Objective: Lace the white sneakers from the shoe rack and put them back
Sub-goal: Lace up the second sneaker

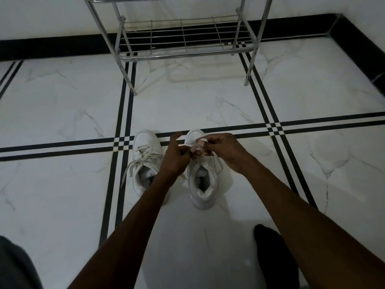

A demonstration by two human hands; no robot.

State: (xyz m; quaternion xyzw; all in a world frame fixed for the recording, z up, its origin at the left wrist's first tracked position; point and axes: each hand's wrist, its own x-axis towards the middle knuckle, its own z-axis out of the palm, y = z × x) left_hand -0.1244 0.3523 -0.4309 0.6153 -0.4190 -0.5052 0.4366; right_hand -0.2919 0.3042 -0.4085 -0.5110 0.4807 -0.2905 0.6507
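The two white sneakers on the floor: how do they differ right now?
The left sneaker lies untouched with loose lace ends trailing off its left side; the right sneaker has both hands, left hand and right hand, pinching its lace over the tongue. Both stand upright, toes toward the shoe rack.

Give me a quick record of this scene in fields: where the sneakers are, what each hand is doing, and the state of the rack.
left sneaker: on floor, laces loose, ends trailing left
right sneaker: on floor, beside the other, being laced
left hand: pinching lace over right sneaker
right hand: pinching lace opposite left hand
shoe rack: metal, against wall, visible bottom shelf holds nothing
floor: white marble tile, black stripes
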